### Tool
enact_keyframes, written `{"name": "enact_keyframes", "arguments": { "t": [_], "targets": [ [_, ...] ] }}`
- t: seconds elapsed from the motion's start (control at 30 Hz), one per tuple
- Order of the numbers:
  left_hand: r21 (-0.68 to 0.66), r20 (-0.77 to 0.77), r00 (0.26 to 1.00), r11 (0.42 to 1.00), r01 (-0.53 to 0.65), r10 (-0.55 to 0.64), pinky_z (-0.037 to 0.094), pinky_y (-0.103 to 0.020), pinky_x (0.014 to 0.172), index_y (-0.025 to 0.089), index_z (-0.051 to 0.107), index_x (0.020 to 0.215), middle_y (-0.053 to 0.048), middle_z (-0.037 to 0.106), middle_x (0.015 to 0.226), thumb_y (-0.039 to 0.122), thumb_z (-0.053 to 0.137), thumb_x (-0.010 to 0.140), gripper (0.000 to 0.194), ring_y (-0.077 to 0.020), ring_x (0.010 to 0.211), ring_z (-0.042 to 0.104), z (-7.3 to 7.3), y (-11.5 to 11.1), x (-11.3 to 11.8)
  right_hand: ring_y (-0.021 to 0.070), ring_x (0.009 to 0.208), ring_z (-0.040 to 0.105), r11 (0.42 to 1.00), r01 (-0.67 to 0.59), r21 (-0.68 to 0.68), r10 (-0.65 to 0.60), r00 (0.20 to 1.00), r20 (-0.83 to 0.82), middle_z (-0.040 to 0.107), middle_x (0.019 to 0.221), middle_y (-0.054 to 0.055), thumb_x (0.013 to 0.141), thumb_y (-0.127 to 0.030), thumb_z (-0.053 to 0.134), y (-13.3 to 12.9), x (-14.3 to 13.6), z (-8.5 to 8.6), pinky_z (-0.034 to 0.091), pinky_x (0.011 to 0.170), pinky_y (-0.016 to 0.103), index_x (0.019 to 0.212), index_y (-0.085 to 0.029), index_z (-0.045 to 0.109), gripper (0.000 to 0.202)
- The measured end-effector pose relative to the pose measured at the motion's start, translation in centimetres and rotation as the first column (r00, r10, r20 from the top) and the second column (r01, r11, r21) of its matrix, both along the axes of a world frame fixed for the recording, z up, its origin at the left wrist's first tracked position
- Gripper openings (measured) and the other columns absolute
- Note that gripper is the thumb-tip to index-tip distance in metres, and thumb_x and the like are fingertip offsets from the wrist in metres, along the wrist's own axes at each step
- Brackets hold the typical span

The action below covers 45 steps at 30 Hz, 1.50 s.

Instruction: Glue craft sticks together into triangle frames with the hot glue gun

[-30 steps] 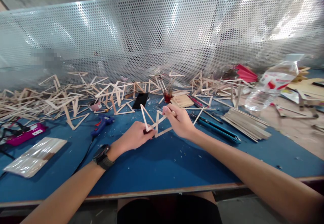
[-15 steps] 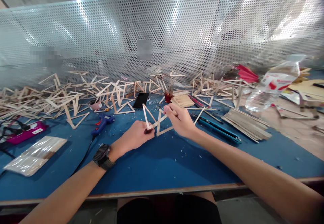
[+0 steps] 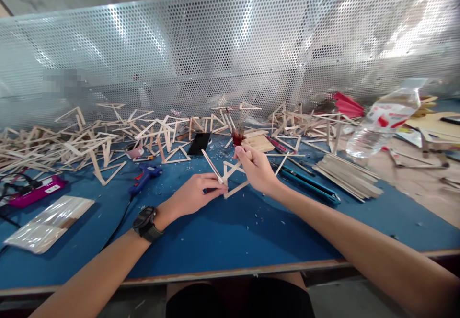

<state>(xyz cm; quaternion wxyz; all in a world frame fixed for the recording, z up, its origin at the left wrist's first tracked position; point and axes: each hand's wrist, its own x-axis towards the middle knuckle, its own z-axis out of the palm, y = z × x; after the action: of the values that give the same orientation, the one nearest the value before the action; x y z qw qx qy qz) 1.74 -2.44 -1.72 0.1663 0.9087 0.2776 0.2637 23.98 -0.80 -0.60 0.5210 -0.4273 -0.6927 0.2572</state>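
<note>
My left hand (image 3: 197,194), with a dark watch on the wrist, has thumb and fingers closed on a folded wooden-stick piece (image 3: 211,164). That piece slants up and away from the fingertips. Its lower end meets the upright of a wooden-stick frame (image 3: 237,189), and I cannot tell whether the two are joined. My right hand (image 3: 259,170) is curled round the upper stick of that frame, just above the blue tabletop. Part of the frame is hidden behind the right fingers.
On the left lie a blue glue gun (image 3: 145,176), a plastic packet (image 3: 50,223) and a magenta power strip (image 3: 39,191). Many stick frames crowd the back below a perforated metal screen (image 3: 230,45). Flat sticks (image 3: 347,176), a blue tool (image 3: 309,184) and a water bottle (image 3: 383,119) are at right.
My left hand has moved slightly right, bringing its stick piece against the frame's upright. The dark bit that showed at its fingertips is no longer visible. The right hand has barely moved.
</note>
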Motion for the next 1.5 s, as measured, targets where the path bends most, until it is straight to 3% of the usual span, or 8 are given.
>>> {"name": "enact_keyframes", "arguments": {
  "t": [0.23,0.4,0.7,0.97,1.5],
  "targets": [
    [0.122,-0.059,0.998,0.992,0.026,-0.019,0.052,-0.031,0.098,0.024,0.076,0.113,-0.004,0.075,0.115,0.027,0.054,0.104,0.024,-0.0168,0.109,0.068,-0.4,0.0,-0.2,0.0118,0.052,0.029,0.999,-0.03,-0.025,0.028,0.998,-0.055,0.029,0.057,-0.006,0.102,-0.062,0.041,0.5,0.1,-0.4,0.023,0.052,0.028,0.081,-0.022,0.056,0.048],
    [0.147,-0.03,0.996,0.986,0.082,-0.078,0.054,-0.029,0.092,0.025,0.078,0.107,-0.004,0.074,0.113,0.026,0.057,0.102,0.022,-0.0149,0.1,0.07,-0.4,0.1,-0.4,0.0122,0.053,0.032,0.999,-0.029,-0.021,0.027,0.998,-0.064,0.035,0.058,-0.005,0.101,-0.062,0.042,0.6,0.2,-0.4,0.027,0.053,0.028,0.08,-0.022,0.056,0.048],
    [0.144,-0.002,0.994,0.983,0.111,-0.112,0.054,-0.028,0.091,0.023,0.079,0.103,-0.005,0.074,0.108,0.028,0.058,0.102,0.021,-0.0147,0.097,0.07,0.0,-0.4,-0.1,0.0123,0.052,0.031,0.999,-0.027,-0.032,0.025,0.998,-0.055,0.035,0.057,-0.005,0.101,-0.064,0.041,0.8,0.3,-0.5,0.025,0.051,0.028,0.08,-0.022,0.056,0.048],
    [0.092,-0.112,0.988,0.989,0.117,-0.106,0.05,-0.028,0.093,0.024,0.076,0.107,-0.002,0.074,0.109,0.028,0.055,0.104,0.021,-0.0142,0.099,0.069,0.7,-1.0,0.2,0.0118,0.051,0.03,0.998,-0.042,-0.049,0.037,0.996,-0.087,0.036,0.056,-0.006,0.099,-0.066,0.043,0.8,0.3,-0.6,0.025,0.05,0.028,0.082,-0.022,0.056,0.049],
    [0.141,-0.144,0.977,0.974,0.179,-0.159,0.045,-0.027,0.09,0.024,0.073,0.103,0.001,0.074,0.106,0.029,0.051,0.106,0.023,-0.0123,0.096,0.068,1.3,-1.7,0.6,0.0114,0.048,0.028,0.991,-0.075,-0.112,0.062,0.991,-0.118,0.032,0.054,-0.007,0.098,-0.068,0.044,0.6,-0.1,-0.5,0.022,0.048,0.028,0.081,-0.023,0.055,0.05]
  ]
}}
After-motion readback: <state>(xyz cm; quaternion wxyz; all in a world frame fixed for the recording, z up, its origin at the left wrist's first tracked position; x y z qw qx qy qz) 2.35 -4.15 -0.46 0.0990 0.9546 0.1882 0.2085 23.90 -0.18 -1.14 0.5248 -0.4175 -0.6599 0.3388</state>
